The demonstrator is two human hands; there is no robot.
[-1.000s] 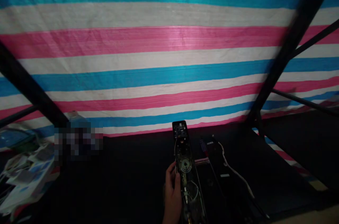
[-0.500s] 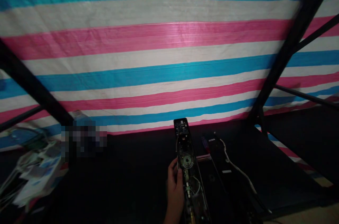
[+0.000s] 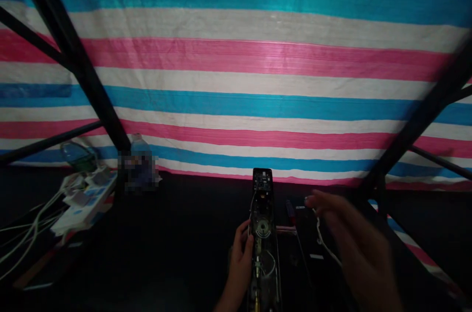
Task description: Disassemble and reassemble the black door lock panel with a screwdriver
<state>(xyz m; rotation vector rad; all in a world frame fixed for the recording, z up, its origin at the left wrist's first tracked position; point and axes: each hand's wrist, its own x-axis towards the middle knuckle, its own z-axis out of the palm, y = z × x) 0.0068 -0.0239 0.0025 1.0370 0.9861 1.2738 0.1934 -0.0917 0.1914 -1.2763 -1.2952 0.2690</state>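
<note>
Item one: a long, opened electronic door-lock body (image 3: 262,233), circuit board and wiring exposed, a round geared disc at mid-length, set lengthwise at bottom centre of the view over a black work surface (image 3: 184,263), its near end cut off by the frame. Item two: the left hand (image 3: 239,265), closed in a firm grasp on the lock body's left edge, fingers (image 3: 243,233) curled against its side just beside the disc. Item three: the right hand (image 3: 354,238), blurred, open with fingers spread, touching nothing that can be seen, held above and to the right of the lock body. Nearest it: a black panel (image 3: 306,248) with a white cable (image 3: 326,248) running along it. Beside these, a screwdriver (image 3: 290,212) with a red and blue handle lies just right of the lock body. Further left: a white power strip (image 3: 84,201) with white cables (image 3: 29,236) and two plastic bottles (image 3: 78,157). Behind everything hangs a pink, blue and white striped tarpaulin (image 3: 236,66) on black metal poles (image 3: 73,56).
</note>
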